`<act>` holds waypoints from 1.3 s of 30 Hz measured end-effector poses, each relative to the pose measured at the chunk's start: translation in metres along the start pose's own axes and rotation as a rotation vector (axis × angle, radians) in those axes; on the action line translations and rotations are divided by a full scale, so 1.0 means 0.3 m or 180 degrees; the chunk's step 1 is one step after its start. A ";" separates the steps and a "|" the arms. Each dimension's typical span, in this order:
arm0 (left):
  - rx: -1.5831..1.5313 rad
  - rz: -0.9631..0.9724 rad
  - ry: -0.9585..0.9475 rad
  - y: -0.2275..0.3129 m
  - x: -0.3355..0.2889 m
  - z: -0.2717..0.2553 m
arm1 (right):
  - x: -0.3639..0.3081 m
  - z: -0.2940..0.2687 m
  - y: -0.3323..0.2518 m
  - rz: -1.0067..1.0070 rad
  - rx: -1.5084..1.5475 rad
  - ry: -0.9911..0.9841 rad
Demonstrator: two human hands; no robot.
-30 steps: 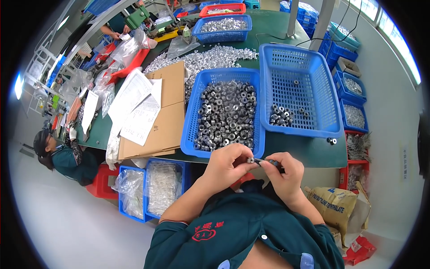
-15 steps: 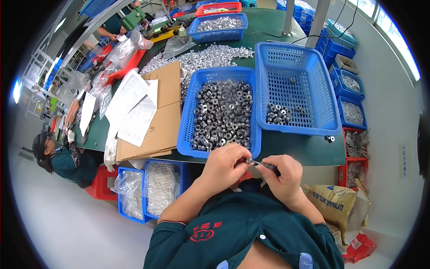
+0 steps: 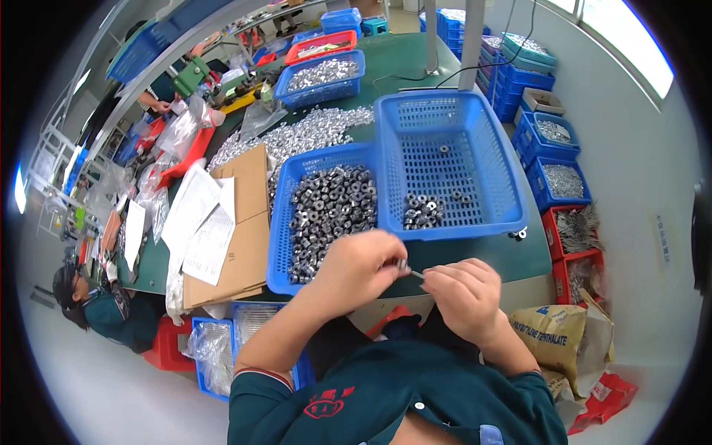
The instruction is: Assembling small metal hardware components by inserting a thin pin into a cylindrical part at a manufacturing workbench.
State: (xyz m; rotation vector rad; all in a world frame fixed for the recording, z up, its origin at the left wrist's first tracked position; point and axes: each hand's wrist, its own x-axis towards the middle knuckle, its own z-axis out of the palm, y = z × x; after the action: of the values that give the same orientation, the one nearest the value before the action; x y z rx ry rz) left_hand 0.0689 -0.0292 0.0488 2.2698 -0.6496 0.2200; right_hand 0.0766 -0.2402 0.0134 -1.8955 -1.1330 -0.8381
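Note:
My left hand (image 3: pixel 357 268) and my right hand (image 3: pixel 461 294) meet at the green table's front edge. Between their fingertips is a small metal piece with a thin pin (image 3: pixel 410 270); my left hand pinches a ring-shaped nut on it, my right hand grips the pin end. Just beyond my left hand stands a blue basket (image 3: pixel 284 252) heaped with dark metal nuts (image 3: pixel 330 208). To its right a larger blue basket (image 3: pixel 489 178) is tilted on the first one and holds a small cluster of nuts (image 3: pixel 424 211).
A flat cardboard sheet (image 3: pixel 243 245) with papers lies left of the baskets. A pile of silver parts (image 3: pixel 297 137) and more baskets sit farther back. Bins of parts (image 3: pixel 560 178) stand on the right floor, a sack (image 3: pixel 552 341) beside me. Another person (image 3: pixel 96 308) sits lower left.
My hands have stayed together at the table edge, shifting slightly as they work the small piece. My head has tipped, so the baskets sit lower in view.

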 end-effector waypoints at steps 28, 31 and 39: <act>0.1128 -0.1091 0.0772 -0.369 0.194 -0.201 | 0.353 -0.345 -0.242 -0.0815 0.1451 -0.1238; 0.0785 -0.1296 0.0442 -0.424 0.089 -0.229 | 0.159 -0.233 -0.243 -0.0082 0.0719 -0.0200; 0.0957 -0.0839 -0.0206 -0.539 0.063 -0.056 | -0.080 -0.002 -0.114 0.1590 0.1399 -0.1119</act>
State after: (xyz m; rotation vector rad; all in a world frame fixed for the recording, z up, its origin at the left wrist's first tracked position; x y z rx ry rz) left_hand 0.1691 0.0706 -0.0337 2.6321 -0.3609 0.1217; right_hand 0.0360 -0.2398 0.0033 -1.8570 -0.8816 0.0241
